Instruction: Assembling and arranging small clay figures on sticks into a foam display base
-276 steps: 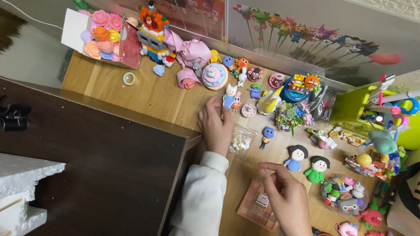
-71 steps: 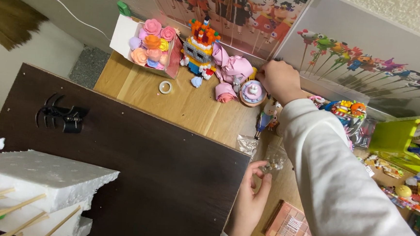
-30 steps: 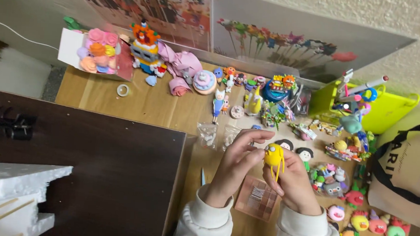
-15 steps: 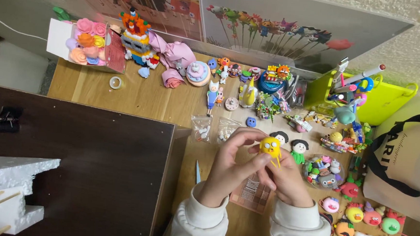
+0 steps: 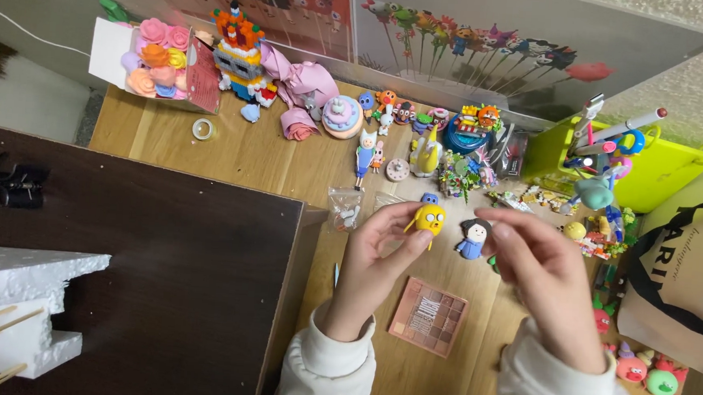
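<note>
Left hand (image 5: pixel 377 252) now alone grasping yellow figurine (image 5: pixel 429 219) at fingertips; right hand (image 5: pixel 538 266) released it, drawn aside, fingers loosely curled, above pink palette (image 5: pixel 429 316) on worktop (image 5: pixel 248 155).

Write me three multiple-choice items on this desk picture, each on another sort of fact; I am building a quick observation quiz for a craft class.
1. Where does the pink grid tile lie?
A. on the wooden table, between the two forearms
B. inside the lime-green bin
C. on the dark board

2. What colour is the small figure held up?
A. blue
B. yellow
C. pink

3. How does the left hand stand to that figure?
A. flat on the table, apart from it
B. pinching it in its fingertips, above the table
C. closed in a fist around it, hiding it

Answers: 1 A, the tile rests on bare wood below the hands. 2 B, its body is plainly yellow. 3 B, thumb and fingers grip it in the air, while the right hand hovers beside it, its fingers not touching it.
</note>
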